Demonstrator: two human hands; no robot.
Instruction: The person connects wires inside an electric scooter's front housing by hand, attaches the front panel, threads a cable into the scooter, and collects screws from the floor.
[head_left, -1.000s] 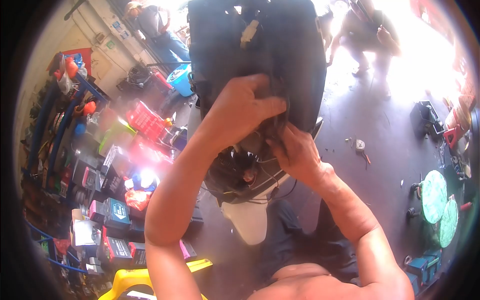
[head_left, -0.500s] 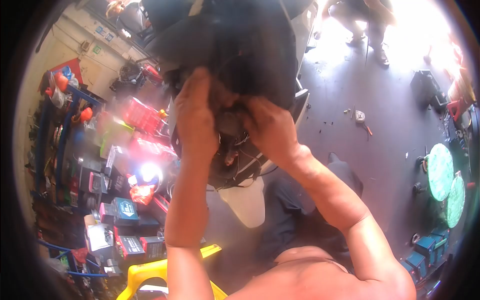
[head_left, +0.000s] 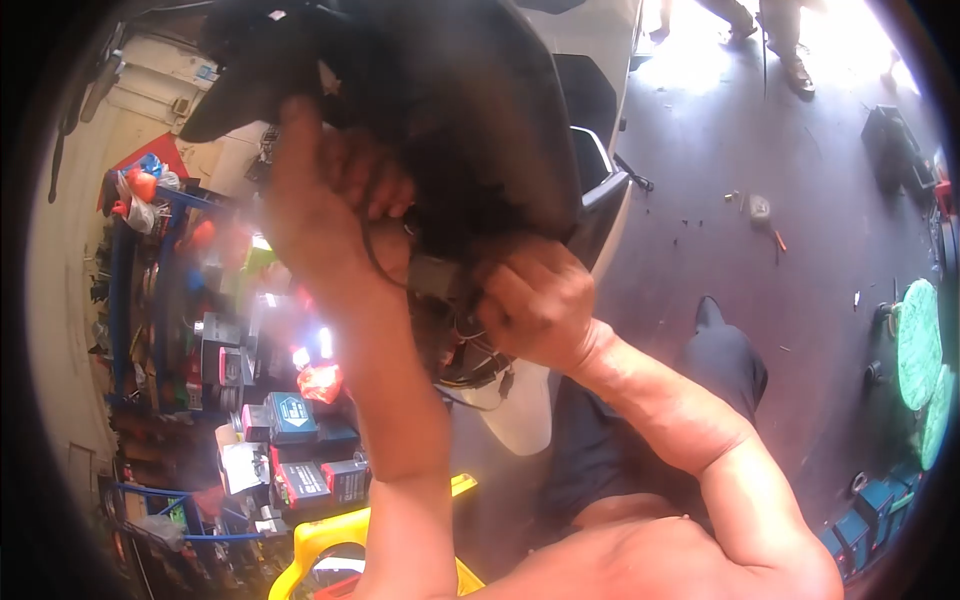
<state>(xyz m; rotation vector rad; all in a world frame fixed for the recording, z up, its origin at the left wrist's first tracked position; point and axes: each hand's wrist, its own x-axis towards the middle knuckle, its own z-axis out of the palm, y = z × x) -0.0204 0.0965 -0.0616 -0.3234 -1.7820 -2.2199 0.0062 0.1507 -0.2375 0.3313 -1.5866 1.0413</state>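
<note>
A large black plastic cover (head_left: 480, 110), likely the front of a scooter or motorbike, hangs over an opening with thin wires (head_left: 475, 360) below it. My left hand (head_left: 335, 185) is raised against the cover's left underside. Its thumb points up and its fingers are curled; a dark cable (head_left: 375, 250) loops down beside them. What these fingers grip is hidden. My right hand (head_left: 535, 300) is closed at the cover's lower right edge, near a grey block-like part (head_left: 437, 278). Its fingertips are hidden among the wires. A pale fender (head_left: 520, 415) shows underneath.
Boxes (head_left: 292, 415) and blue racks (head_left: 125, 300) line the left side. A yellow plastic frame (head_left: 330, 535) is near my left forearm. On the dark floor lies a small tape-measure-like item (head_left: 760, 208). Green round pads (head_left: 918, 345) stand right. A person's legs (head_left: 785, 40) show behind.
The view has shifted, so the floor items sit further right. My left hand and the black cover have moved left, and more of the cover's left part shows. My right hand stays near the wires.
</note>
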